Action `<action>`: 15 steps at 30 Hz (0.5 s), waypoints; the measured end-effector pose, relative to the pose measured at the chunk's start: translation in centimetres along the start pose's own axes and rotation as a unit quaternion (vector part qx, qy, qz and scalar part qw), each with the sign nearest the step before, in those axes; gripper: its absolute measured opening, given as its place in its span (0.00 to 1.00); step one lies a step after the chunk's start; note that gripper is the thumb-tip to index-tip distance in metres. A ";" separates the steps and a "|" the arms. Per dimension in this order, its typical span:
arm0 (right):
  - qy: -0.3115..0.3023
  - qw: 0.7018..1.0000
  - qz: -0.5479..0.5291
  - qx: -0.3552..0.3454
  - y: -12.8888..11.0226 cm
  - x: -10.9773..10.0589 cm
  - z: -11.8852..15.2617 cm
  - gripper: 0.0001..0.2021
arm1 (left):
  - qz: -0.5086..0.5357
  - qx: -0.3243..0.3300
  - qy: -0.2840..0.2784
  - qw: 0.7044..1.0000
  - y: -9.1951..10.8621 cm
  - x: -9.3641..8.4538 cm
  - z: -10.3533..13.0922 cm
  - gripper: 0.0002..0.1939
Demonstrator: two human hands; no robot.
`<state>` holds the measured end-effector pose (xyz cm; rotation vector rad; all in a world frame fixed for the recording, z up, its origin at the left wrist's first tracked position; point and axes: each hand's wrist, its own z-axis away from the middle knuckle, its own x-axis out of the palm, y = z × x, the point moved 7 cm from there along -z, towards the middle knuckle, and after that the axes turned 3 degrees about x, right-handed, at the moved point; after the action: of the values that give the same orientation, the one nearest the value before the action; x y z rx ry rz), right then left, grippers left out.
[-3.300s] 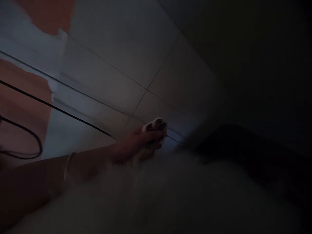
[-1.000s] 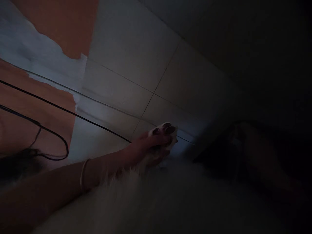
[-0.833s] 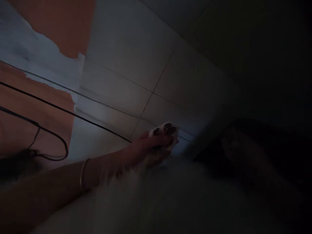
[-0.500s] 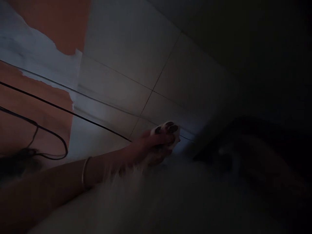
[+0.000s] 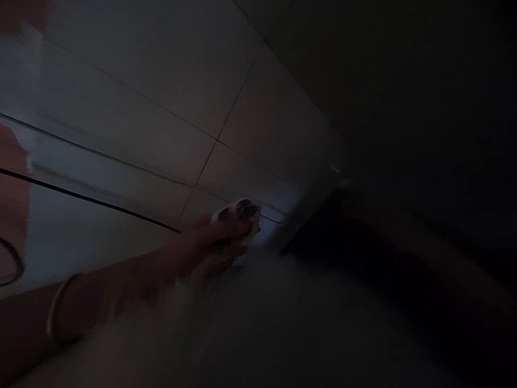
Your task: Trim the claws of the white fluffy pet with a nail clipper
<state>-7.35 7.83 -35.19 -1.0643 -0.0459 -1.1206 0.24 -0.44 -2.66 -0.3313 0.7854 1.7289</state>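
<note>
Left hand (image 5: 216, 234): the grip is closed around a white furry paw (image 5: 236, 213), fingers wrapped over its upper side so that the dark pads at the tip face up and stick out just past the fingertips. The paw is held slightly above the tiled floor (image 5: 161, 102), near the meeting of two grout lines. A thin bangle (image 5: 56, 318) circles the left forearm, which runs in from the lower left edge.

Pale fur (image 5: 250, 323), belonging to the animal whose paw is held, fills the lower middle of the view and lies against the underside of the forearm; its outline is blurred in the dim light.

Right hand (image 5: 353, 207): a faint shape in deep shadow right of the paw, with its forearm trailing toward the lower right. Whether its grip is open or closed, and whether it touches anything, cannot be told.

A black cable (image 5: 92, 198) crosses the floor from the left edge and ends close behind the left hand. An orange surface (image 5: 12, 215) shows at the far left edge.
</note>
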 end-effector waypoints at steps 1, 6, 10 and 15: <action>-0.009 0.999 0.043 -0.016 0.3 0.0 0.6 0.14 | -0.001 -0.001 -0.003 1.000 0.2 0.2 0.2 0.10; -0.106 0.981 0.122 -0.103 2.4 3.1 3.4 0.13 | 0.016 -0.032 0.057 0.998 0.0 0.3 0.9 0.11; -0.129 0.987 0.094 -0.021 5.0 5.3 5.6 0.20 | 0.031 -0.042 0.040 0.998 -0.7 0.3 0.7 0.12; -0.100 0.995 0.013 0.015 4.6 5.8 5.8 0.34 | 0.022 -0.036 0.031 0.999 -0.8 -0.4 0.1 0.16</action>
<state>1.57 8.02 -32.17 -1.1437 -0.2066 -0.9852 1.11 -0.55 -2.66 -0.4210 0.7827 1.7982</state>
